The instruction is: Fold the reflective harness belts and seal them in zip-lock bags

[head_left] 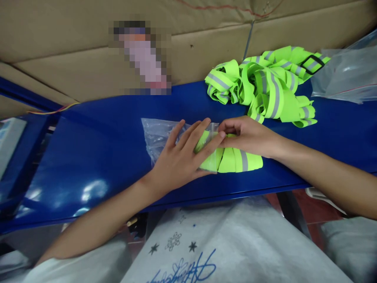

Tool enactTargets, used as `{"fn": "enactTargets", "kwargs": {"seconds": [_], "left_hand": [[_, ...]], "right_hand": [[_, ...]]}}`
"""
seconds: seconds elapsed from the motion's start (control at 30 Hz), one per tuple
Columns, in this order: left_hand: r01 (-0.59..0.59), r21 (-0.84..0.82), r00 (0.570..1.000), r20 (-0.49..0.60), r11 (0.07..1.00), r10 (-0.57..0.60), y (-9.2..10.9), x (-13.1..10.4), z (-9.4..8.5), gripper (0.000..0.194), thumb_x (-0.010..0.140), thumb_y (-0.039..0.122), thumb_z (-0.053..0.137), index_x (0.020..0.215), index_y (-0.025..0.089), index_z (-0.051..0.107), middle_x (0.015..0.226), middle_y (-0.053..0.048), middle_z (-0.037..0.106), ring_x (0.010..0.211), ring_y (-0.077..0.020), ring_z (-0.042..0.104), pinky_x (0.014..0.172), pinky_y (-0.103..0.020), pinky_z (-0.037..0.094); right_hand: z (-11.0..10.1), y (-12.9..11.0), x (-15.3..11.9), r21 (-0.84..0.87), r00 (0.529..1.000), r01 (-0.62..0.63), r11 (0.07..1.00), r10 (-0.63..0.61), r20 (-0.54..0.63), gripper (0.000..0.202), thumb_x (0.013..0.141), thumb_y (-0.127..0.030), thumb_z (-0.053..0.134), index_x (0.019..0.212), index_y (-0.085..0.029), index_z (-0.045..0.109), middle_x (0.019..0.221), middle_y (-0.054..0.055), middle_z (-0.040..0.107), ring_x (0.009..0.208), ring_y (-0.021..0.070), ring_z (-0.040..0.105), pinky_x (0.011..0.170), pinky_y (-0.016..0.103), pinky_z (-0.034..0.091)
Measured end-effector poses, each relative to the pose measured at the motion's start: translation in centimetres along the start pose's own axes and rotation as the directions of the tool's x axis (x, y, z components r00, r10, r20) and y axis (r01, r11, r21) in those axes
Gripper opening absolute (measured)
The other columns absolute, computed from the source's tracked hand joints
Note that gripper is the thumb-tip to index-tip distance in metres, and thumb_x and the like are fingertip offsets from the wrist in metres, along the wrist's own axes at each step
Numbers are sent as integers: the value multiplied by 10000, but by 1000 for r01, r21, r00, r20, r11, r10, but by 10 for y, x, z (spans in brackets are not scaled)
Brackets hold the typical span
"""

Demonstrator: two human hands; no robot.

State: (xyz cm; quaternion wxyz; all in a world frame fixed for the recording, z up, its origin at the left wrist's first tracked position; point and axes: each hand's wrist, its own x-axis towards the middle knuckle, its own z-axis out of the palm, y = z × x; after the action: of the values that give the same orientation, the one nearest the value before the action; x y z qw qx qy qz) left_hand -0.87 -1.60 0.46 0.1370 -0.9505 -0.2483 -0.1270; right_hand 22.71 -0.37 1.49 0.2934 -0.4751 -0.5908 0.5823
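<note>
- Neon-yellow folded strap (pixel 231 161), partly inside a clear bag (pixel 157 135) on the bench (pixel 112 137): probably light, soft; hold across the folds.
- Left hand (pixel 181 159) spread over the bag.
- Right hand (pixel 249 135) curled at its mouth; cannot tell what it grips.

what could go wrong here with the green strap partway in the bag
The folded green strap is only partly inside the clear bag, so its exposed end might unfold or catch on the opening. The thin plastic, lying under the left hand, could crease or tear if the right hand pulls near the opening.
</note>
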Motion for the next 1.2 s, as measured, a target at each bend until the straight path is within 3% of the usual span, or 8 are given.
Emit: {"fn": "enactTargets", "kwargs": {"seconds": [0.1, 0.27, 0.47, 0.63, 0.83, 0.97, 1.1, 1.2], "left_hand": [[-9, 20, 1000, 13, 1000, 9, 1, 2, -1, 983, 873, 549, 748, 1648, 208, 248, 1678, -238, 297, 1510, -401, 409, 1241, -610, 312], [23, -86, 998, -63, 996, -29, -2, 2, 0, 905, 920, 558, 679, 1641, 218, 251, 1636, -202, 405, 1449, -364, 497, 1231, -557, 341], [128, -348, 978, -111, 929, -177, -9, -1, -4, 1043, 817, 672, 747, 1633, 264, 243, 1596, -178, 471, 1434, -353, 514, 1205, -513, 403], [295, -755, 921, 63, 586, -384, -17, 0, -11, 979, 740, 670, 820, 1510, 208, 433, 1469, -157, 587, 1324, -328, 603, 1079, -445, 530], [281, -948, 906, 211, 150, -366, -13, -3, -30, 822, 798, 628, 793, 1443, 221, 486, 1446, -128, 605, 1232, -304, 651, 941, -379, 596], [344, -938, 914, 345, -42, -213, -8, -5, -32, 862, 781, 650, 798, 1475, 252, 474, 1437, -131, 625, 1270, -332, 642, 950, -416, 614], [391, -883, 900, 426, -259, -90, -5, -2, -26, 886, 773, 713, 767, 1463, 227, 495, 1290, -156, 706, 1158, -330, 705, 904, -433, 630], [389, -870, 894, 436, -302, -105, -4, 0, -19, 872, 780, 756, 727, 1442, 223, 529, 1262, -157, 711, 1106, -320, 717, 879, -433, 627]], "right_hand": [[1, 1, -2, -117, 994, 98, 988, -104, -39, 220, 730, -313, 777, 824, -195, 617, 819, 4, 697, 768, 162, 641, 649, 273, 466], [2, -4, -6, 81, 998, 30, 996, -26, -55, 423, 769, -321, 773, 1086, -250, 502, 811, -14, 710, 707, 169, 662, 605, 281, 502], [-12, -13, -17, 341, 964, -52, 939, -42, 263, 731, 815, -360, 807, 1447, -283, 446, 1135, 31, 730, 969, 199, 738, 804, 318, 606], [-20, -12, -21, 552, 944, 26, 834, -202, 261, 836, 786, -422, 858, 1494, -291, 433, 1385, 65, 649, 1237, 215, 674, 1013, 347, 586], [-8, -16, -34, 88, 865, 444, 892, -452, 218, 1010, 645, -256, 965, 1504, -427, 462, 1610, 13, 451, 1431, 265, 528, 1136, 425, 530], [1, -18, -39, -270, 771, 607, 747, -636, -27, 652, 681, -336, 948, 1263, -316, 653, 1298, 32, 691, 1266, 284, 634, 1105, 435, 536], [5, -13, -35, -304, 825, 482, 822, -542, -159, 451, 662, -393, 953, 1010, -262, 700, 843, -15, 714, 731, 200, 663, 684, 355, 588], [9, -10, -32, -230, 848, 458, 859, -499, -179, 459, 658, -367, 956, 1026, -255, 704, 920, -17, 733, 815, 197, 692, 718, 331, 591]]}}
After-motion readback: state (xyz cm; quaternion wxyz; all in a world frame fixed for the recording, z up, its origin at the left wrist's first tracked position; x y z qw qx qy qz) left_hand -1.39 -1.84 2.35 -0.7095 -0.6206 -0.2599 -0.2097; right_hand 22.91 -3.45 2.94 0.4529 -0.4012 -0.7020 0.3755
